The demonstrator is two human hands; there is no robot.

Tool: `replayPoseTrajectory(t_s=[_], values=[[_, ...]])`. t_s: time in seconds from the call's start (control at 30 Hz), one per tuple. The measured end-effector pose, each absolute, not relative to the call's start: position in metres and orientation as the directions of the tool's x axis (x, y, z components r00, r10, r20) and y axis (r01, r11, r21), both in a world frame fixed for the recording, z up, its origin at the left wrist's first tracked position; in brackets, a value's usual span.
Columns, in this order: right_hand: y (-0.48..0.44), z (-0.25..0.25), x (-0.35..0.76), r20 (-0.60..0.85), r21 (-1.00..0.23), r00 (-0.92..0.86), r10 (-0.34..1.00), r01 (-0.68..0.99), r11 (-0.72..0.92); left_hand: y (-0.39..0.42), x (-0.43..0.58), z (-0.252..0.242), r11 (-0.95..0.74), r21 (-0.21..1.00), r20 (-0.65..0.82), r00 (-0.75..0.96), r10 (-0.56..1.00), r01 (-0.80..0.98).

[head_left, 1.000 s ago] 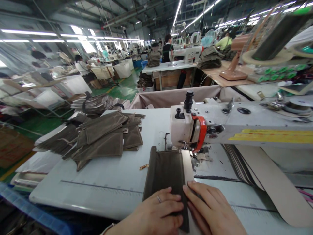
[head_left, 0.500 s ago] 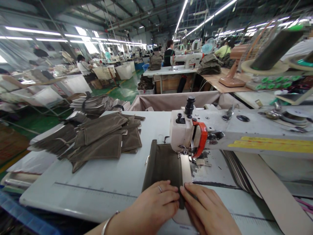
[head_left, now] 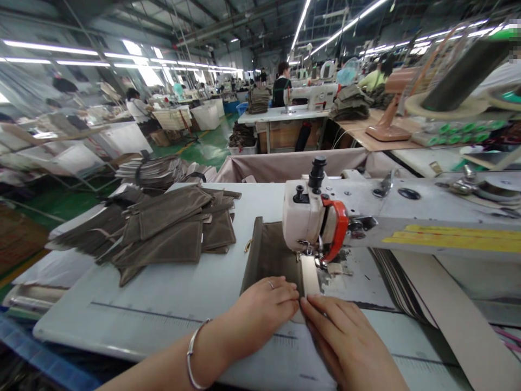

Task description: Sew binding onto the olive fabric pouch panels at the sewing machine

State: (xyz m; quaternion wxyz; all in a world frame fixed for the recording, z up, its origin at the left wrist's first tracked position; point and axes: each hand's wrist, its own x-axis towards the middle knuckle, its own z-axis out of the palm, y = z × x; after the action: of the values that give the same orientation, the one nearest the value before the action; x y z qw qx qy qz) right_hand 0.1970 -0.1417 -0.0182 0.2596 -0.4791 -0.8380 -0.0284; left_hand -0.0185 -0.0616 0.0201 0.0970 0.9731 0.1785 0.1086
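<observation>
Stretching across the foreground, the pale tabletop (head_left: 122, 331) carries a white sewing machine (head_left: 391, 209) along its right side, the head pointing toward the middle. A heap of brown pieces (head_left: 158, 239) overlaps near the far left corner, some by the left edge. Long strips (head_left: 451, 304), the uppermost pale, fan out from beneath the machine's arm toward the right end of the near edge. The brown panel (head_left: 277, 255) lies around mid-tabletop, left of the needle area, its near end beneath the fingers.

The left hand (head_left: 260, 307) rests on that end, fingers close together and slightly bent. The right hand (head_left: 345, 339) lies just beside it, fingers extended side by side, tips at the near end of a narrow pale strip (head_left: 310, 274) along the panel's right border. Whether either hand pinches, I cannot tell; the thumbs are hidden.

Smaller still are a red guard (head_left: 337, 231) on the machine head, a bracelet (head_left: 191, 353) on the left wrist, a gold-coloured metal piece (head_left: 248, 245) at the panel's left border and a ring (head_left: 270, 284) on the left hand.
</observation>
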Motion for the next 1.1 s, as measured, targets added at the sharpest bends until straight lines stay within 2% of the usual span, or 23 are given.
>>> replayPoseTrajectory(t_s=[0.37,0.73,1.1], values=[[-0.118,-0.006,0.195,0.380,-0.265,-0.357,0.854,0.842,0.470,-0.032,-0.003,0.018,-0.907,0.175,0.175,0.894,0.412,0.384],[-0.096,-0.009,0.195,0.337,-0.174,-0.318,0.886,0.904,0.391,-0.009,0.008,0.008,-0.835,0.205,0.179,0.819,0.545,0.511],[-0.091,-0.012,0.192,0.321,-0.167,-0.283,0.904,0.923,0.348,0.003,0.010,-0.009,-0.814,0.202,0.298,0.757,0.581,0.545]])
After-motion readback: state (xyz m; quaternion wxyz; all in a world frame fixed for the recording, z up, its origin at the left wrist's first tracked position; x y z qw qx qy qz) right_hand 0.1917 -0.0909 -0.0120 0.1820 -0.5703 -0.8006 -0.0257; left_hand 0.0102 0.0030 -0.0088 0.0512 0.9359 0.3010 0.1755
